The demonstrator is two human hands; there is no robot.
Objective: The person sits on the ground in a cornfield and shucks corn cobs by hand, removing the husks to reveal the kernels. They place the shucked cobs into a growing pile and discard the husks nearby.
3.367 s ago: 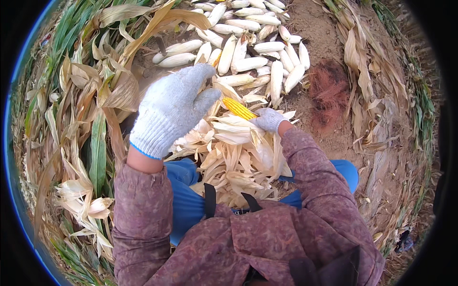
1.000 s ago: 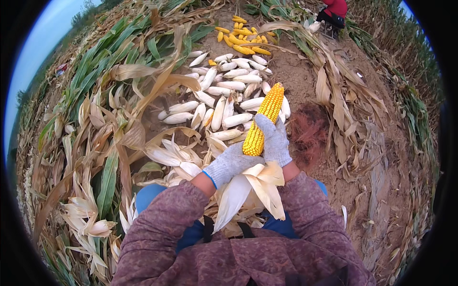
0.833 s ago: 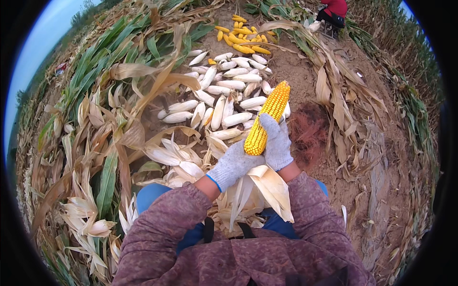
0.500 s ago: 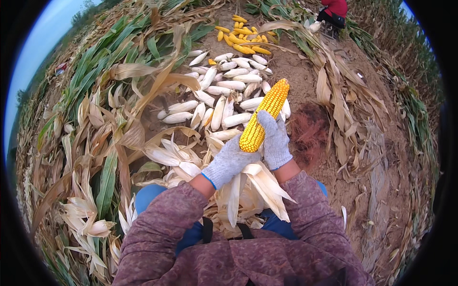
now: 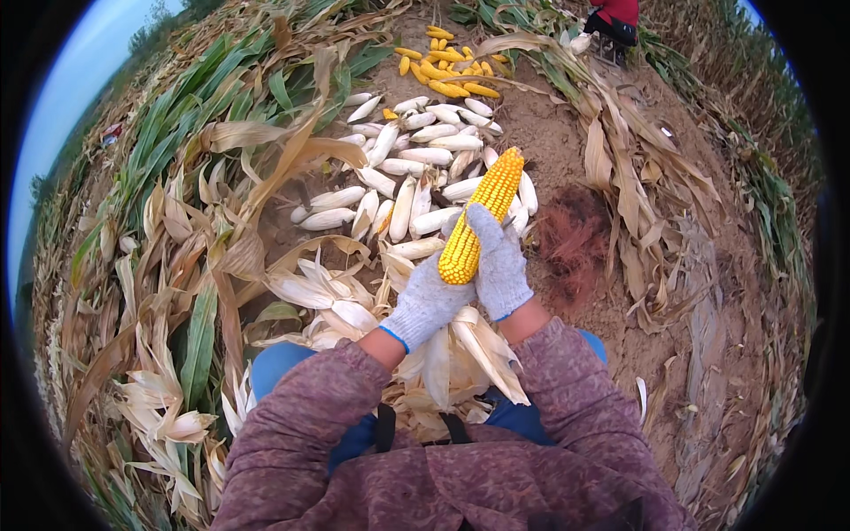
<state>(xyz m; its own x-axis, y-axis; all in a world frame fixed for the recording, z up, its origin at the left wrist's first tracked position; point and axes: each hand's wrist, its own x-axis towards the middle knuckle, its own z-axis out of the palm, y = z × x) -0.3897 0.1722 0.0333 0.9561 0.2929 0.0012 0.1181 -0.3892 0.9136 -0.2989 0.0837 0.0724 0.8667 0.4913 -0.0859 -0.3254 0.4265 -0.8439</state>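
Note:
A bare yellow ear of corn [image 5: 482,217] points up and away, tilted to the right, between both gloved hands. Around its lower end is closed my left hand [image 5: 425,299], in a grey knit glove with a blue cuff edge. The thumb of my right hand [image 5: 500,270], gloved alike, lies along the ear's right side; its other fingers are hidden behind. Peeled-back pale husk [image 5: 482,350] hangs below the hands. Just beyond lies a pile of ears in whitish husks [image 5: 425,157].
Husked yellow ears [image 5: 452,66] lie farther off on the soil. Dry stalks and leaves [image 5: 177,212] cover the left side. Loose husks [image 5: 323,296] lie near my left knee, and reddish corn silk [image 5: 574,234] sits at right. A person in red [image 5: 615,18] is at the far right.
Both hands have shifted slightly left with the ear of corn, and the hanging husk has swung left too. The grip looks the same.

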